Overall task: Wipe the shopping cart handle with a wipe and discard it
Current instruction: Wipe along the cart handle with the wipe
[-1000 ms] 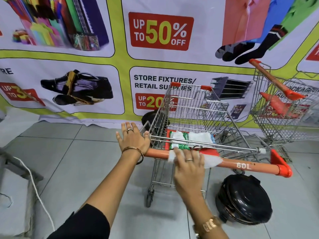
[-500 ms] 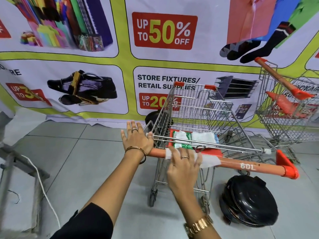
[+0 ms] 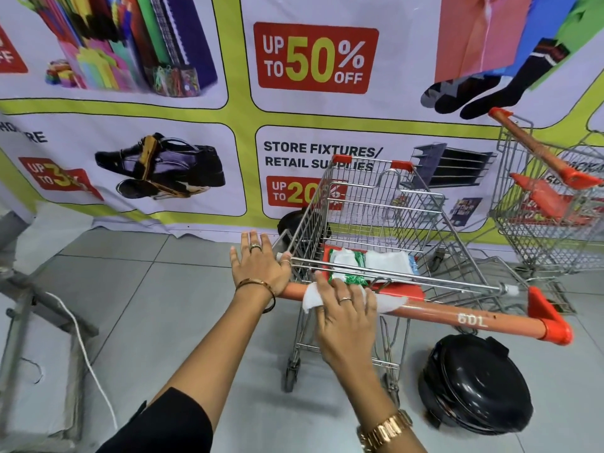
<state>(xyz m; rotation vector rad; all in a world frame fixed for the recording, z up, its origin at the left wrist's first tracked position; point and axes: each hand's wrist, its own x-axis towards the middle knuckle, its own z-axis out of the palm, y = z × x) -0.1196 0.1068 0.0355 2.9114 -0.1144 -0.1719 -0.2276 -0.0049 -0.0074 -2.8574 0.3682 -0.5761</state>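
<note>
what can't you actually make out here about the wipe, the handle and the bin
All in the head view:
- White wipe: its middle is covered by the right hand, so its soiling is unreadable.
- Orange handle: its left end is hidden under the left hand.
- Black bin: lid shut, contents unseen.
- Green-and-white packet in the cart: print too small and crossed by the cart wires.
</note>
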